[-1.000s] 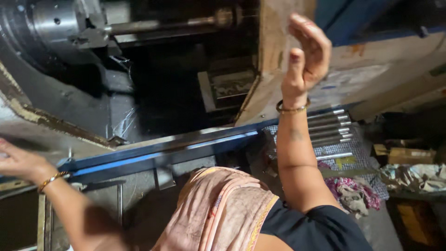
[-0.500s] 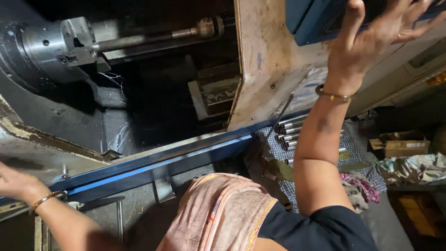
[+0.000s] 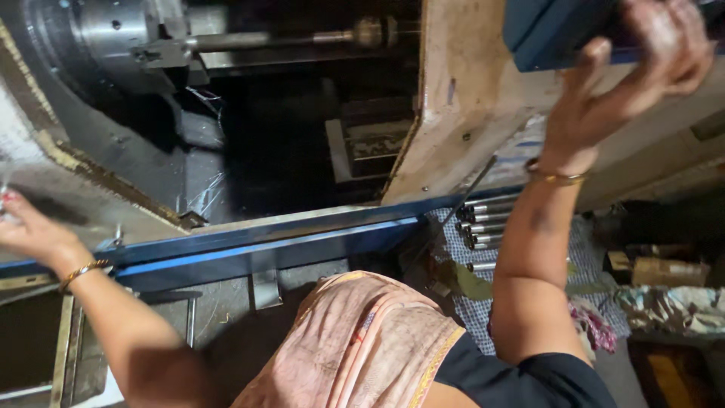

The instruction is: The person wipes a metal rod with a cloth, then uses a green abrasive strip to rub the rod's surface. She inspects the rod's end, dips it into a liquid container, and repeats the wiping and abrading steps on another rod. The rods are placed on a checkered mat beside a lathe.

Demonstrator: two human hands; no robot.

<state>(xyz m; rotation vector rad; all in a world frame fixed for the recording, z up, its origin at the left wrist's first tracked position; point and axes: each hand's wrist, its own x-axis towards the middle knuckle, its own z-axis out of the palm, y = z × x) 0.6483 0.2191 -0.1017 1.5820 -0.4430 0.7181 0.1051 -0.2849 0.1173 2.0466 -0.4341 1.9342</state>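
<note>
Right hand [image 3: 642, 83] was up high, fingers curled over the lower edge of the blue panel [image 3: 551, 34] at the top right, gripping it beside the big cream sliding door [image 3: 468, 113], a flat, scuffed sheet of painted metal. Left hand [image 3: 30, 230] was spread flat and open on the worn grey housing [image 3: 68, 181] at the far left, holding nothing, just bracing. To do this well, I judged, she needed that brace kept firm and the pull kept even along the blue rail [image 3: 264, 245], so the door did not jam. Inside, the round steel chuck [image 3: 113, 34] gripped a long slim shaft [image 3: 272, 39], smooth and shiny. Down by the right arm, polished steel rods [image 3: 487, 219] lay side by side on a checked cloth [image 3: 453, 234]
</note>
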